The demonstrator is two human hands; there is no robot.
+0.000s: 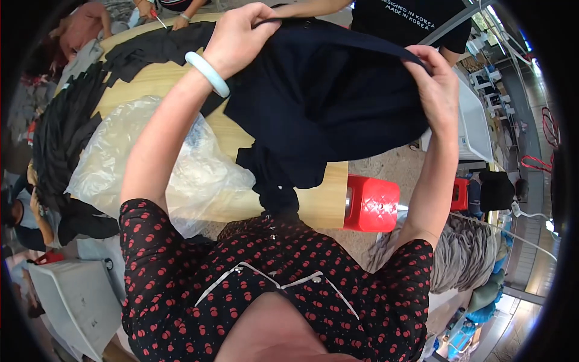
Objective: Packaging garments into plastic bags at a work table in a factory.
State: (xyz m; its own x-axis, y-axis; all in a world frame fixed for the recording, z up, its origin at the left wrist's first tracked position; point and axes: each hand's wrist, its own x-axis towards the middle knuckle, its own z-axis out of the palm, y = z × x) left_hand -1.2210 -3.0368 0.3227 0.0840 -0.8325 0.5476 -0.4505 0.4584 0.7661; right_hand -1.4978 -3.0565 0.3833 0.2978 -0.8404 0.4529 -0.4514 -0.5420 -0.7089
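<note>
A dark navy garment [362,102] is stretched between my two hands above the table, its upper edge pulled out wide. My left hand [244,33], with a pale bangle on the wrist, pinches one end of that edge at the top middle. The other end is gripped by my right hand [435,84], fingers curled over the edge. Below it, a narrower dark part of the cloth [280,172] hangs down toward my chest over the table's near edge. I cannot tell what kind of garment it is.
Crumpled clear plastic [199,166] lies on the wooden table [319,196], with dark cloth pieces [66,130] along its left side. A red stool [374,203] stands at right, white bins [473,123] beyond. Across the table, a person's hand [181,23] is near red-handled scissors [158,18].
</note>
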